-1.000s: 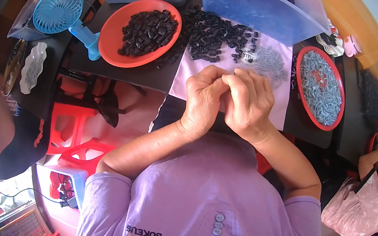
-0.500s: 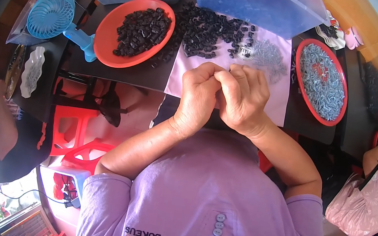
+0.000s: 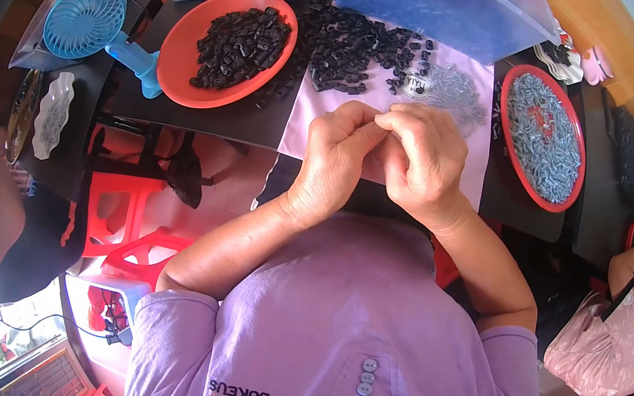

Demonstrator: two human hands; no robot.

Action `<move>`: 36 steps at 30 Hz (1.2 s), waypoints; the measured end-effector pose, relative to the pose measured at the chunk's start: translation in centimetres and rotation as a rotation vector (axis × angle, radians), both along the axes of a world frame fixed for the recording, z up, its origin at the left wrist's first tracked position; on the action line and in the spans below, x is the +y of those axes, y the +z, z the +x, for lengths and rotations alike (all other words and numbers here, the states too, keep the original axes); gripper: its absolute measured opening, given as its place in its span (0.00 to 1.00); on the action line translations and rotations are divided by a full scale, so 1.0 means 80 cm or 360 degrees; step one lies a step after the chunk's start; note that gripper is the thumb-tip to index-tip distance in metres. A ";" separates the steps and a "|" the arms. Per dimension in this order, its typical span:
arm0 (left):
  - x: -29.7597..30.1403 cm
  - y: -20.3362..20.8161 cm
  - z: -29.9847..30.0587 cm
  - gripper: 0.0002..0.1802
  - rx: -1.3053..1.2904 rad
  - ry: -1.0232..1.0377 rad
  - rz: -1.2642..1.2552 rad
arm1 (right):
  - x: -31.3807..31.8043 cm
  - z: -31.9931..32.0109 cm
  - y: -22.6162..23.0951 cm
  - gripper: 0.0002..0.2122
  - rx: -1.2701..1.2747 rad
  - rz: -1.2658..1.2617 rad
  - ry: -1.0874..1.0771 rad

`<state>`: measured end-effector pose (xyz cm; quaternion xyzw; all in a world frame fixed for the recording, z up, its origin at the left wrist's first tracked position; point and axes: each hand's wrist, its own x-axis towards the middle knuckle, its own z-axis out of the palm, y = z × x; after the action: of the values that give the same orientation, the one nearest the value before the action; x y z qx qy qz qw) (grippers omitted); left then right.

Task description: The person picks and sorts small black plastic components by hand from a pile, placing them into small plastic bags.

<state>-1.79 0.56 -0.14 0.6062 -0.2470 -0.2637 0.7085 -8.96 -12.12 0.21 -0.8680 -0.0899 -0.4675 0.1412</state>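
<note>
My left hand (image 3: 340,148) and my right hand (image 3: 423,157) meet above the near edge of a pink cloth (image 3: 308,122). Both are closed, thumbs and fingers pressed together at the tips. Whatever they pinch is hidden behind the fingers. Just beyond them, a loose heap of small black plastic parts (image 3: 344,53) lies on the cloth. To its right is a spread of small silvery pieces (image 3: 457,96), close to my right hand's knuckles.
A red bowl (image 3: 171,71) of black parts stands left, beside a blue handheld fan (image 3: 87,16). On the right, a red tray (image 3: 583,170) holds many silvery metal pieces. Clear plastic bins (image 3: 438,10) line the back. Other people sit at both sides, near red stools (image 3: 116,208).
My right hand has shifted slightly right and its fingers have turned, while the fingertips of both hands stay together. The view has moved a little.
</note>
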 end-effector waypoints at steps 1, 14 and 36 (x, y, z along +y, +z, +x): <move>0.001 -0.001 0.000 0.08 -0.0049 0.0010 -0.0004 | -0.001 -0.001 0.002 0.13 0.0031 0.0089 0.0060; 0.007 -0.005 -0.004 0.08 0.0068 -0.0113 -0.0029 | -0.011 -0.002 0.033 0.09 0.0484 0.0791 0.0265; 0.003 -0.014 -0.007 0.06 0.0025 -0.0017 -0.0079 | -0.003 0.007 0.039 0.11 0.0435 -0.0297 0.0114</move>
<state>-2.37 0.80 -1.24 0.5851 -0.2511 -0.2659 0.7238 -8.43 -12.39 3.37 -0.9291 -0.1438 -0.3294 0.0875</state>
